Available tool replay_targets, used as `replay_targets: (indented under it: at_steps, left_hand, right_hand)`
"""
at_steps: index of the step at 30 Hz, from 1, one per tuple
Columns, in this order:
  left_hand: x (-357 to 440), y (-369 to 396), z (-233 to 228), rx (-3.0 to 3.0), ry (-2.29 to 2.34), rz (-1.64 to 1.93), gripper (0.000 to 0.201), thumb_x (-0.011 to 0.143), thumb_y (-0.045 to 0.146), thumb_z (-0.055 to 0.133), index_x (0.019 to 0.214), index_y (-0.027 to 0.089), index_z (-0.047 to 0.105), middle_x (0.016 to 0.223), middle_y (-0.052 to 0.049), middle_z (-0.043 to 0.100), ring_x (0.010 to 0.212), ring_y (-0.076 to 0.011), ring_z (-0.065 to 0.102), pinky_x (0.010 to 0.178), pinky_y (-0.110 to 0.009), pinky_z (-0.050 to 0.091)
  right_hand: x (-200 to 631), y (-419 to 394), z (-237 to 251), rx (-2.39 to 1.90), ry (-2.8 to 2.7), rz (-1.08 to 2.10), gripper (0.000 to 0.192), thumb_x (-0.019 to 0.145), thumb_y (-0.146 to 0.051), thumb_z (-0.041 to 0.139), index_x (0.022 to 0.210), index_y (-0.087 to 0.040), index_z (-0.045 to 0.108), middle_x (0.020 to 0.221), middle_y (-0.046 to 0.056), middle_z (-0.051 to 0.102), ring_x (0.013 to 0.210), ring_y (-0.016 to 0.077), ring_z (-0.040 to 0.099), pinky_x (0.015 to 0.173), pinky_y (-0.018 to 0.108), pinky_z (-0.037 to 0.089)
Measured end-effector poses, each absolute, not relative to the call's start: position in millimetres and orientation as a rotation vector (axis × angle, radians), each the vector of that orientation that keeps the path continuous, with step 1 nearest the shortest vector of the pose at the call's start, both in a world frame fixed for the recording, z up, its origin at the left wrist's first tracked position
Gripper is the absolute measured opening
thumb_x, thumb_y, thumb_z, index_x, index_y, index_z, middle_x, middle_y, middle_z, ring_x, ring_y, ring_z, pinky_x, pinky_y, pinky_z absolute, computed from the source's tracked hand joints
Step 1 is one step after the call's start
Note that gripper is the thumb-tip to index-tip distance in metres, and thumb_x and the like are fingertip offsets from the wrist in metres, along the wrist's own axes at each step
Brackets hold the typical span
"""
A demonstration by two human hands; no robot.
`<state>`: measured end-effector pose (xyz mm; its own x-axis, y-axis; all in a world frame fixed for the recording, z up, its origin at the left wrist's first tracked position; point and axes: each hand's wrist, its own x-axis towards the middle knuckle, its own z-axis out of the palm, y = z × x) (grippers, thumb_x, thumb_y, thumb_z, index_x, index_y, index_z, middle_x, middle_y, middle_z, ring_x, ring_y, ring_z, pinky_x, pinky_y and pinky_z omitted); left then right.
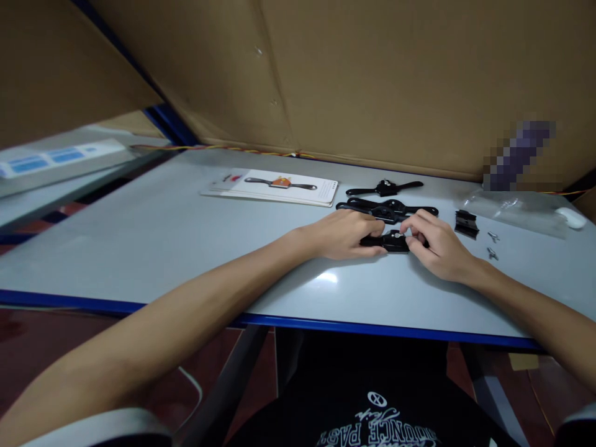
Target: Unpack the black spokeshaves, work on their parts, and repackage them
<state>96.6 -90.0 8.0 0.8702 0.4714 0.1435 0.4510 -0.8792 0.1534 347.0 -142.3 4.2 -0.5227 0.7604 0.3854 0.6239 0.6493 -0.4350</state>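
At the far left, a pale strip with blue labels [51,162] lies on a neighbouring surface, well apart from the hands. On the grey worktop [139,242], toward its far side, a white printed card [274,186] lies flat, showing a picture of a two-handled tool with an orange middle. Behind it, brown cardboard sheets [372,81] stand as a wall along the worktop's far edge, with a thin red and yellow wire [233,149] running at their foot.

The left hand [342,234] rests on the worktop near the middle, its grip clenched over the left handle of a black two-handled tool [393,242] that lies flat between both hands. Just beyond the hands lie two more black tools of the same kind: one [388,210] touching or nearly touching the left hand's knuckles, the other [384,187] a little farther off, near the card's right end.

The right hand [440,248] sits at the held tool's right side, fingertips [410,226] pinched at a small shiny part on the tool's middle; the right handle is hidden under the hand, so whether the grip closes on it cannot be told.

Right of that hand, a small black piece [466,223] lies alone, with two little metal screws [492,244] near it. Farther right, a clear plastic bag [512,208] lies flat, and a small white object [572,217] rests by the worktop's right edge.
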Motion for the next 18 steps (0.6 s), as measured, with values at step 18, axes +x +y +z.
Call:
replay_targets:
  at_steps: [18]
  left_hand:
    - [95.9,-88.5,8.1,2.895,0.732,0.266,0.041,0.105,0.052,0.046,0.102,0.016,0.067,0.086,-0.008,0.071,0.067,-0.0198,0.060,0.059,-0.032,0.037]
  right_hand:
    - [352.2,-141.4,3.4,-1.202,-2.359,0.302,0.026,0.097,-0.020,0.050,0.114,-0.020,0.070,0.112,0.010,0.061,0.082,0.0216,0.062,0.078,0.042,0.050]
